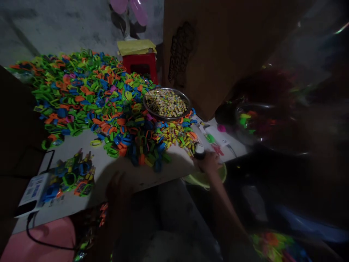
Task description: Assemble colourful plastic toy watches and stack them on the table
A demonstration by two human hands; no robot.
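My right hand (208, 162) is closed round a small dark object with a white top (199, 150), at the front edge of the table above a yellow-green bucket (203, 178). Near the front edge my left hand (119, 185) lies in deep shadow; its fingers are too dark to read. Beyond the hands a big heap of green, orange and blue plastic toy watches (87, 91) covers the table. Small yellow and white pieces (177, 134) are scattered beside the heap, and a metal bowl (167, 104) holds more of them.
A small pile of watches (72, 174) lies at the left, beside a white box-like device (34, 191) with a black cable. A pink tub (43, 242) stands below. Behind are a red stool (140, 65) and a large cardboard box (207, 54). Another bowl (256, 105) sits at the right.
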